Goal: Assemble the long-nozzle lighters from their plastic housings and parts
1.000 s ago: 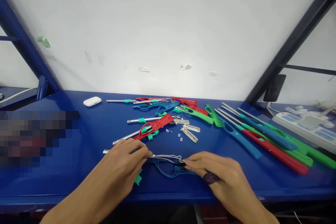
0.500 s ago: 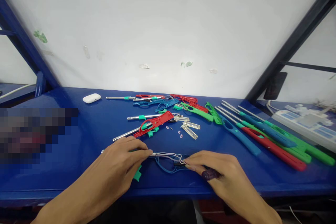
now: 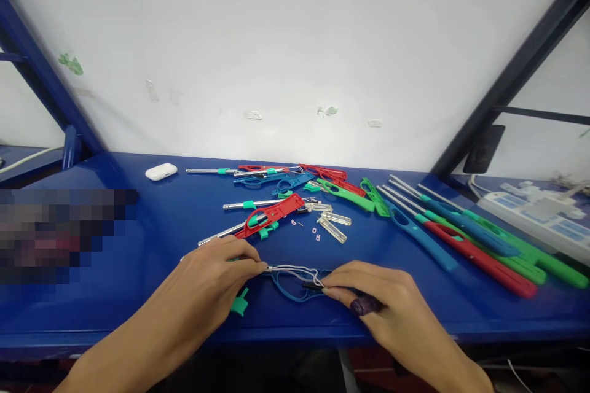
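My left hand (image 3: 214,282) is closed, thumb and finger pinching the end of a metal lighter tube, most of it hidden under the hand. White wires (image 3: 295,268) run from there over an open blue lighter handle half (image 3: 295,298) lying on the table. At the other end, my right hand (image 3: 380,291) pinches a small black igniter (image 3: 311,286) where the wires meet it. A dark purple band-like thing (image 3: 366,304) sits at the right fingers; what it is I cannot tell. Near my left hand lies a green plastic piece (image 3: 239,303).
Behind my hands lie red handle halves (image 3: 276,215), metal tubes (image 3: 251,204) and clear fuel tanks (image 3: 332,230). Closed lighters (image 3: 474,258) are on the right, beside a white power strip (image 3: 534,221). A white case (image 3: 161,172) stands back left.
The black igniter and the wires' right end have shifted very slightly left. Both hands keep their pinch in nearly the same place.
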Tool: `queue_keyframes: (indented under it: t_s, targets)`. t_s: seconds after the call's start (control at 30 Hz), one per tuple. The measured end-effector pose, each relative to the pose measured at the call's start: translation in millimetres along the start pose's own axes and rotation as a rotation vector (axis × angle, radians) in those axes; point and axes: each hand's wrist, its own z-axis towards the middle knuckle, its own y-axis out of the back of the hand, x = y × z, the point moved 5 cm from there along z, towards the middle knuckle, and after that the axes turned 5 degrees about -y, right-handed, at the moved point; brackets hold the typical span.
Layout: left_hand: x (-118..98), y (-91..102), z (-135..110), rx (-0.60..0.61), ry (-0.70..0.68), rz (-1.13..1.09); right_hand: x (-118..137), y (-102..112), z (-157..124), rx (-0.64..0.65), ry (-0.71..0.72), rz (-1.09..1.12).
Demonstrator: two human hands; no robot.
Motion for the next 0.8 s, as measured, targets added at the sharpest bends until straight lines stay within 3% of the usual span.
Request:
queue_keyframes:
  t_s: [0.33, 0.57, 0.8]
  targets:
    - [-8, -5.2, 1, 0.061, 0.003, 0.071, -1, 1, 0, 0.01, -0.031, -0.003]
    - [-10, -6.3, -5, -0.001, 0.062, 0.124, 2, -1, 1, -0.023, -0.055, -0.037]
    - [-18, 13.8, -38, -0.097, 0.144, 0.17, 1, -2, 1, -0.037, -0.046, -0.032]
